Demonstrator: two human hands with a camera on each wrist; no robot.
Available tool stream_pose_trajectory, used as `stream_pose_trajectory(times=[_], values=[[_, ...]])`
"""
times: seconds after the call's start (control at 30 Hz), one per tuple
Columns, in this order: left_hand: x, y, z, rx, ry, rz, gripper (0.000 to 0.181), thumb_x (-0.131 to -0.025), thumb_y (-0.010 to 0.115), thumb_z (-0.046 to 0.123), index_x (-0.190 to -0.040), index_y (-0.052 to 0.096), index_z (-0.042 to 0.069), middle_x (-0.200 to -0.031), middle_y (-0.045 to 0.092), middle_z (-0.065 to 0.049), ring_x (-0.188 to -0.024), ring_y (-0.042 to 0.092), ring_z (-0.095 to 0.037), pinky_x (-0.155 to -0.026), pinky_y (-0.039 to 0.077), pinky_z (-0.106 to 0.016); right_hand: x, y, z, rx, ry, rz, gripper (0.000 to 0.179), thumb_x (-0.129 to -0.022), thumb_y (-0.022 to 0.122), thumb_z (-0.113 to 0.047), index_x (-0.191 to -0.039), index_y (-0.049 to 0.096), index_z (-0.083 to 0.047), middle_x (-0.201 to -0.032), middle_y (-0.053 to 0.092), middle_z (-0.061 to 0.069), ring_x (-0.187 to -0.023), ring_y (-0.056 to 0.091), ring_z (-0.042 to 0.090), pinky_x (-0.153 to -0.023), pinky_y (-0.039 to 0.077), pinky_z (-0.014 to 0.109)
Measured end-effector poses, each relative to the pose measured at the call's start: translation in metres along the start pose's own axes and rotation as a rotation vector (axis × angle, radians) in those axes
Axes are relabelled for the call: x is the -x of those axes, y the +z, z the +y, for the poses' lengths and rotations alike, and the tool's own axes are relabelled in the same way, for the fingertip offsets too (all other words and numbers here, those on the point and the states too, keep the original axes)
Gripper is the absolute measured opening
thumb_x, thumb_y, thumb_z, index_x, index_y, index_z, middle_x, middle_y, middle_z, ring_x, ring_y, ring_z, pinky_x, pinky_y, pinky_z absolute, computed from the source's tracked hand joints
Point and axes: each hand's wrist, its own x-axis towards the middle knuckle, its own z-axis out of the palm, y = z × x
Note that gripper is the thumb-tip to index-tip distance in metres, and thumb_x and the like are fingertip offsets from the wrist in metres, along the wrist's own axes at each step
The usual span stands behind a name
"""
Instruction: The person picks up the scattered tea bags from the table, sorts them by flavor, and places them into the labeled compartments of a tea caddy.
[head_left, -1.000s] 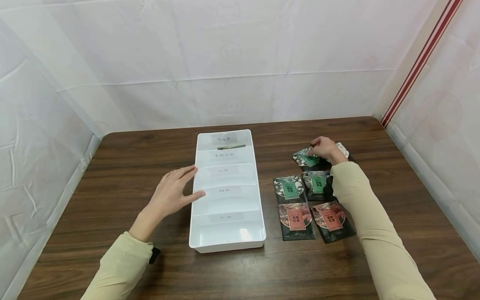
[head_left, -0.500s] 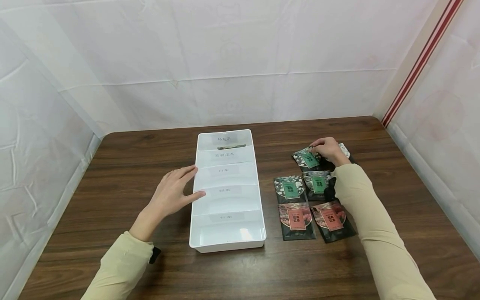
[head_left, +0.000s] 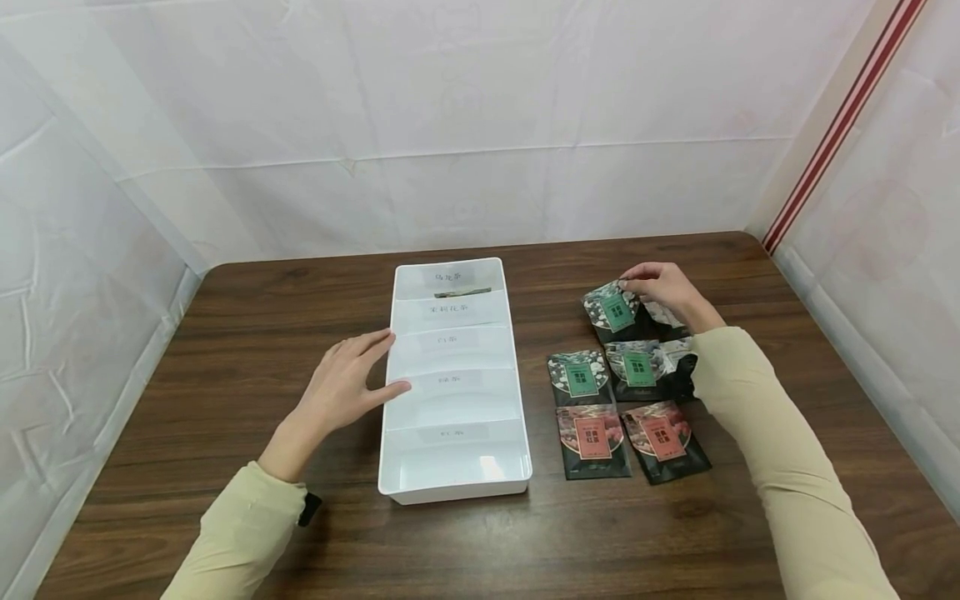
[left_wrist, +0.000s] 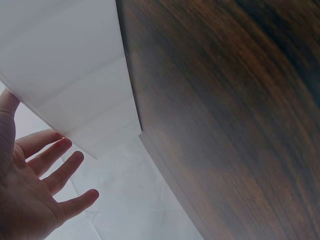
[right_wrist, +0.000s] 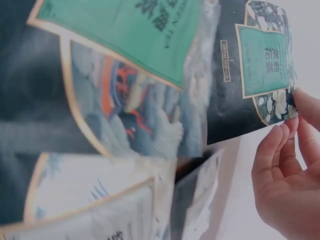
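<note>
My right hand (head_left: 667,292) pinches the top edge of a black tea sachet (head_left: 617,312) with a green label and white flowers; thumb and fingertips meet at its edge in the right wrist view. That edge is raised in the head view. My left hand (head_left: 341,385) touches the left rim of a long white divided box (head_left: 454,498), thumb and fingers spread. From the left wrist view, the left fingers (left_wrist: 64,175) look straight or loosely bent beside the box's side wall (left_wrist: 65,55). A thin packet (head_left: 462,293) stands in the far compartment.
Below the pinched sachet lie a flowered green-label sachet (head_left: 580,377), another green-label sachet (head_left: 636,367) and two red-label ones (head_left: 592,442). A whitish sachet (head_left: 663,315) is partly hidden under the right hand. White sheeting (head_left: 450,200) rises behind the wooden table (head_left: 285,317).
The right hand has come to pinch the flowered sachet's edge and shifted slightly up and right, raising that edge. More of the whitish sachets shows. The left hand stays put.
</note>
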Motion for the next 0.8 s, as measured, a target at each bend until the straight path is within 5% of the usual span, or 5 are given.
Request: stream_pose_trajectory(times=[0.47,0.8], values=[[-0.001,0.001,0.0,0.002,0.006,0.011,0.072,-0.075,0.066,0.045,-0.125,0.047,-0.003,-0.128,0.043,-0.016,-0.113,0.041,-0.034,-0.094,0.026,-0.051,0.018,-0.009,-0.017,0.017,-0.115,0.002,0.033,-0.085,0.059,-0.025,-0.105,0.058,0.001,-0.097,0.056,0.012,-0.082,0.053,0.026,-0.076,0.042,0.049],[-0.002,0.001,0.0,0.002,-0.003,-0.001,0.073,-0.075,0.065,0.046,-0.126,0.046,-0.003,-0.128,0.043,-0.015,-0.113,0.04,-0.034,-0.094,0.025,-0.051,0.029,-0.013,-0.022,0.055,-0.173,0.052,0.034,-0.083,0.062,-0.031,-0.102,0.06,-0.003,-0.092,0.059,0.01,-0.077,0.055,0.023,-0.068,0.047,0.037]])
